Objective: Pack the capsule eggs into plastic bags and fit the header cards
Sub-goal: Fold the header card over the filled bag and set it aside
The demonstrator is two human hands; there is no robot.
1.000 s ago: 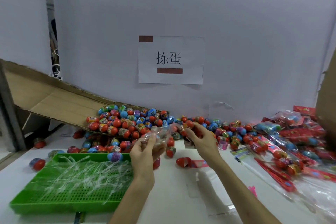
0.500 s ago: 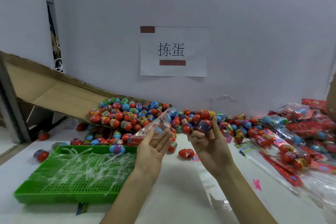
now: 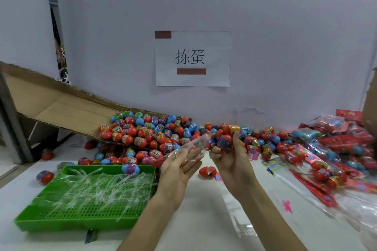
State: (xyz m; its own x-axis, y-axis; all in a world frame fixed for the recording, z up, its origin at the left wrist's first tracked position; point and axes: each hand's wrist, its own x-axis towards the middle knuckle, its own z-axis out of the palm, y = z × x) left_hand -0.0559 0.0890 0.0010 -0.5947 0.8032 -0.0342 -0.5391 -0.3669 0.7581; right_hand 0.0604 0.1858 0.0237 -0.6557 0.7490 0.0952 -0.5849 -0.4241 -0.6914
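- Our left hand [image 3: 179, 169] lies palm up above the worktop [image 3: 204, 222], with its fingers straight and slightly spread.
- A clear plastic bag [image 3: 189, 145] rests across those fingers. We cannot tell whether the thumb pins it.
- The bag slants up to the right, and its upper end reaches the knuckles of our right hand [image 3: 230, 155].
- The right hand is curled tight round a handful of capsule eggs [image 3: 225, 140]. A purple one sits against the fingers and a red-and-yellow one shows at the top, by the thumb.
- Just behind both hands, the pile of eggs [image 3: 146, 134] spills off a sloping cardboard sheet [image 3: 61, 108] onto the worktop.
- A lone red egg [image 3: 207, 171] lies on the worktop between our wrists.
- Near the left forearm sits a green tray [image 3: 61, 220] holding clear strips [image 3: 102, 187], with one blue egg on its far rim.
- Packed bags [image 3: 336, 149] with red cards are heaped at the right.
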